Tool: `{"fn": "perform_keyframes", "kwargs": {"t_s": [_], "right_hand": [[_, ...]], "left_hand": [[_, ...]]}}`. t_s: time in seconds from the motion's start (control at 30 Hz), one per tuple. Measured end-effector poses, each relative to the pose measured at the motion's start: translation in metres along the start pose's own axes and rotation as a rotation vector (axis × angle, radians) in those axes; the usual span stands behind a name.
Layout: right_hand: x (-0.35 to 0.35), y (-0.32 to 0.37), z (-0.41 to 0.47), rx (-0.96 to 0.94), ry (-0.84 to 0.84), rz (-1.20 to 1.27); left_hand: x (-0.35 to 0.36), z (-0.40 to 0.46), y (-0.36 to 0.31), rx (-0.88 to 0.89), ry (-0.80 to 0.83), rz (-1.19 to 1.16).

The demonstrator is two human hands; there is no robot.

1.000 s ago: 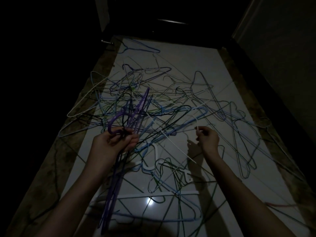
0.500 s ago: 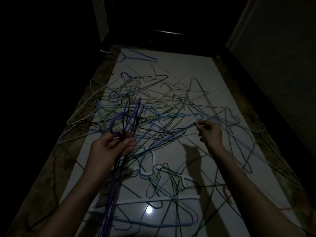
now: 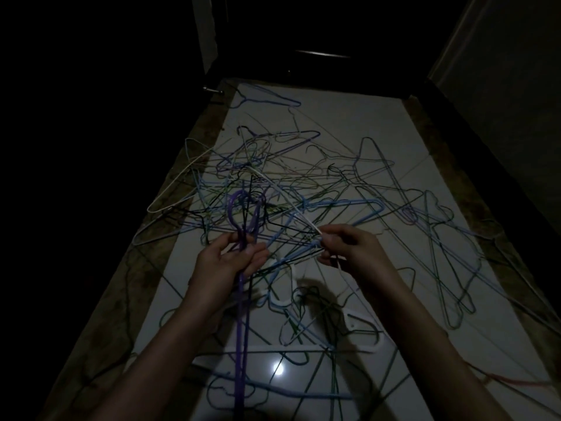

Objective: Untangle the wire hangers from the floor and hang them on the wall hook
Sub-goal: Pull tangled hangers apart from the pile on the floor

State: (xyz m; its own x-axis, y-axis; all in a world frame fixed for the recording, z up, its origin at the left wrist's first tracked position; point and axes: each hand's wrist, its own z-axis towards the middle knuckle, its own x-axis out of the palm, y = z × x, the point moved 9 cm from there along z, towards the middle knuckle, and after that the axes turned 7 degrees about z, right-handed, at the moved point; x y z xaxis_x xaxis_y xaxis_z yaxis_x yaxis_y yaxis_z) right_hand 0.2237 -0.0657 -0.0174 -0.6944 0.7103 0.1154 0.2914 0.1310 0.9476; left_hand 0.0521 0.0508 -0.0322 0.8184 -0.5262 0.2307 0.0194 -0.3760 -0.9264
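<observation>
A tangle of wire hangers (image 3: 303,192) in blue, green, black and white spreads over the pale tiled floor (image 3: 349,123). My left hand (image 3: 227,262) grips a bunch of purple and dark hangers (image 3: 243,314) by their necks, hooks pointing up and bodies hanging down toward me. My right hand (image 3: 352,250) pinches a thin white wire hanger (image 3: 291,205) that slants up to the left over the pile. The two hands are close together above the pile's near part. No wall hook is visible.
A dark doorway (image 3: 303,41) closes the far end of the corridor. Walls run along both sides, with a brown mottled floor border (image 3: 115,299) beside the tiles. A light glare (image 3: 277,368) reflects off the near tiles among more hangers.
My right hand has moved left toward my left hand and lifted the white hanger out of the pile. The left hand keeps its bunch, shifted slightly right.
</observation>
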Motion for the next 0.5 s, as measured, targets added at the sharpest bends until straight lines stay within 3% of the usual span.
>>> {"fn": "perform_keyframes", "kwargs": {"t_s": [0.3,0.5], "right_hand": [[0.044,-0.034,-0.042,0.106,0.093,0.148],[0.060,-0.040,-0.049,-0.034,0.172,-0.191]], "left_hand": [[0.009,-0.002,0.002,-0.025,-0.045,-0.085],[0.014,-0.004,0.008,-0.040,-0.003,-0.035]]}}
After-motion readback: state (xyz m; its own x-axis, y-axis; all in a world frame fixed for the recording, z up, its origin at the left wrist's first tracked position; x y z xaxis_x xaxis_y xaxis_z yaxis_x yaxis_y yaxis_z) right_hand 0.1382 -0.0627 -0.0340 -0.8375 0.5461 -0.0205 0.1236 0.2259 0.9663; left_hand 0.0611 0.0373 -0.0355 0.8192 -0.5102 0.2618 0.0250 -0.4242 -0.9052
